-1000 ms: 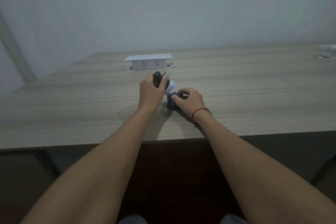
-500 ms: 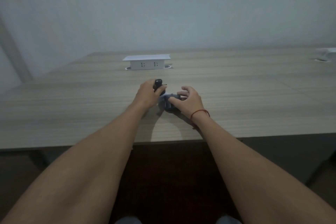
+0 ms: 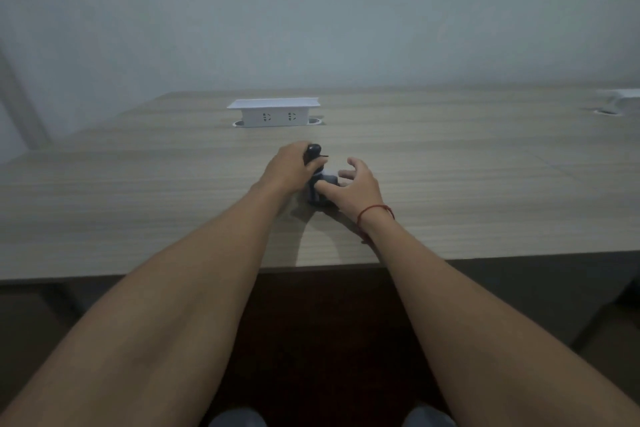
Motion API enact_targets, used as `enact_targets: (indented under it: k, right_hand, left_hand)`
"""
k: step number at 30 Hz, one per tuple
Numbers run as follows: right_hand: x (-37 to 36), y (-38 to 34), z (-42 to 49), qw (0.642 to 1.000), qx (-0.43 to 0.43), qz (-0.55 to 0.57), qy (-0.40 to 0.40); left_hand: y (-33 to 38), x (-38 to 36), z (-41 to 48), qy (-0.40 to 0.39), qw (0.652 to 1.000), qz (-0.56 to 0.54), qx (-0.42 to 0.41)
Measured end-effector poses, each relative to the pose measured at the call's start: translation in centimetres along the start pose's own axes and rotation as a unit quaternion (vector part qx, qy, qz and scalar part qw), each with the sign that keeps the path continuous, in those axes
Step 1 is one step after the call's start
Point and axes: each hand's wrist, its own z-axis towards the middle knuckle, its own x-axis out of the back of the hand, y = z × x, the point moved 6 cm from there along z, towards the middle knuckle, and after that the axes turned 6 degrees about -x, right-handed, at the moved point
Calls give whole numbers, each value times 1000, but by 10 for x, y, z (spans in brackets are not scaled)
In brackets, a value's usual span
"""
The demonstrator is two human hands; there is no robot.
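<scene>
The right hand (image 3: 356, 189), fingers spread and loose, rests its thumb on the grey base (image 3: 316, 197), which stands on the table (image 3: 138, 211) just to its left. Just beyond, the left hand (image 3: 289, 170) grips the black piece (image 3: 313, 151) above that base. Pinning the base firmly should keep it from tipping. Farther off sits a socket box (image 3: 273, 113).

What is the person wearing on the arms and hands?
Both forearms are bare, with no sleeves in view. The right hand has a thin red string bracelet at its wrist. The left hand and its wrist show nothing worn.
</scene>
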Motion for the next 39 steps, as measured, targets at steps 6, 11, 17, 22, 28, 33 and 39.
enact_targets:
  k: [6,11,17,22,28,33,39]
  right_hand:
    - [1,-3,-1,1000,11,0,1]
    - [0,-6,-3,998,42,-40,12]
    - [1,-5,-1,998,38,-43,36]
    - [-2,-5,-4,998,34,-44,29]
    - [1,-6,-3,997,47,-50,43]
    - [0,-6,-3,997,39,-45,50]
    - [2,-7,-6,997,44,-43,54]
  left_hand:
    - [6,6,-6,75,994,-70,22]
    - [-25,16,-22,135,979,-6,153]
    - [-29,19,-34,127,970,-120,171]
    - [-37,28,-43,123,954,-190,197]
    - [-32,18,-44,113,955,-182,203]
    - [-25,27,-43,62,965,-180,183]
    - [-21,21,-44,108,962,-152,201]
